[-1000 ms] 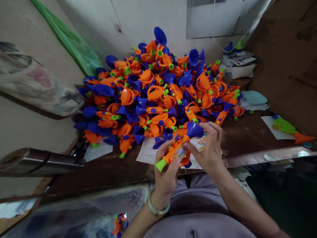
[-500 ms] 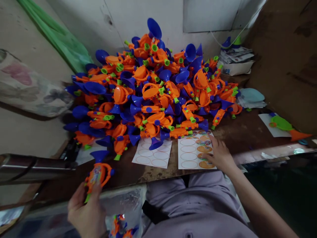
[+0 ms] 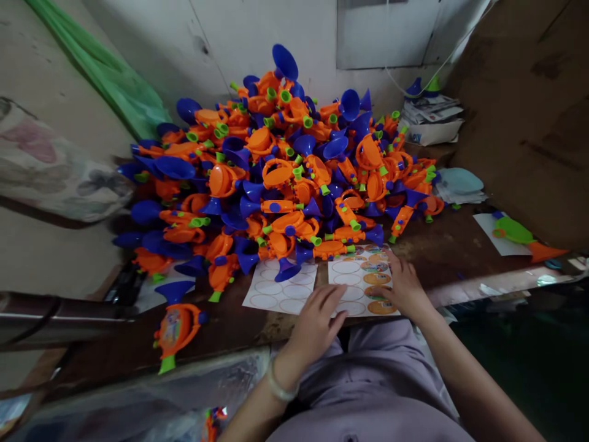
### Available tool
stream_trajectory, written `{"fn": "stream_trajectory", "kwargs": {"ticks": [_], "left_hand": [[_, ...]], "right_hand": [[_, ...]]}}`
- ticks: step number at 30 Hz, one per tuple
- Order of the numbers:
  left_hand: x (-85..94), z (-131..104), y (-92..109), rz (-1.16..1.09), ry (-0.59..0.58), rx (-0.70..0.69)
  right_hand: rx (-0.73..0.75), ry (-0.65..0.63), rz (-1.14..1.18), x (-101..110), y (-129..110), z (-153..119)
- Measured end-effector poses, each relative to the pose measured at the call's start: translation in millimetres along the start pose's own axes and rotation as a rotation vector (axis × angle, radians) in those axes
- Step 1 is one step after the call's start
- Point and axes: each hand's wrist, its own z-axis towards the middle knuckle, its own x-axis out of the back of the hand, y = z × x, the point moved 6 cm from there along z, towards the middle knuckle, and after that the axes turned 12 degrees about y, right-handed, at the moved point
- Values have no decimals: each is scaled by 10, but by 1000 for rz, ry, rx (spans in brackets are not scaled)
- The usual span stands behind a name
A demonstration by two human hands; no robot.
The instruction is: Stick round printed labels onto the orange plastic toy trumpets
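Note:
My right hand (image 3: 405, 287) rests on the right edge of a sticker sheet (image 3: 346, 270), thumb and fingers apart. Orange oval stickers fill the sheet's right side; its left ovals are blank white. Over the lower left corner of this sheet is my left hand (image 3: 317, 322), holding nothing, fingers loosely apart. An orange toy trumpet (image 3: 188, 331) with a blue bell, a green mouthpiece and a picture sticker on its side lies at the table's front left. A second sheet (image 3: 264, 291) with blank ovals lies to the left, partly under the pile's front trumpets.
A large heap of orange and blue toy trumpets (image 3: 276, 175) covers the back of the table (image 3: 442, 248). At the right are a green toy trumpet (image 3: 513, 230), light-blue pieces (image 3: 460, 180) and a paper-filled box (image 3: 432, 132). A dark metal cylinder (image 3: 64, 316) is at left.
My left hand has let go of the stickered toy trumpet at the front left and moved right to the sticker sheet. My right hand has stayed on the sheet's right side.

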Motion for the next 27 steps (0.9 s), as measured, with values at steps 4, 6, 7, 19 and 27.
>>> {"fn": "stream_trajectory", "kwargs": {"ticks": [4, 6, 7, 19, 27], "left_hand": [[-496, 453, 20, -3, -194, 11], [-591, 570, -22, 10, -242, 31], [-615, 600, -32, 12, -264, 36], [-549, 520, 33, 24, -229, 52], [-254, 397, 70, -80, 11, 91]], "right_hand": [[44, 48, 38, -4, -5, -58], [41, 37, 46, -12, 3, -75], [39, 27, 49, -13, 2, -73], [-29, 27, 262, 117, -14, 319], [-33, 98, 559, 198, -349, 9]]}}
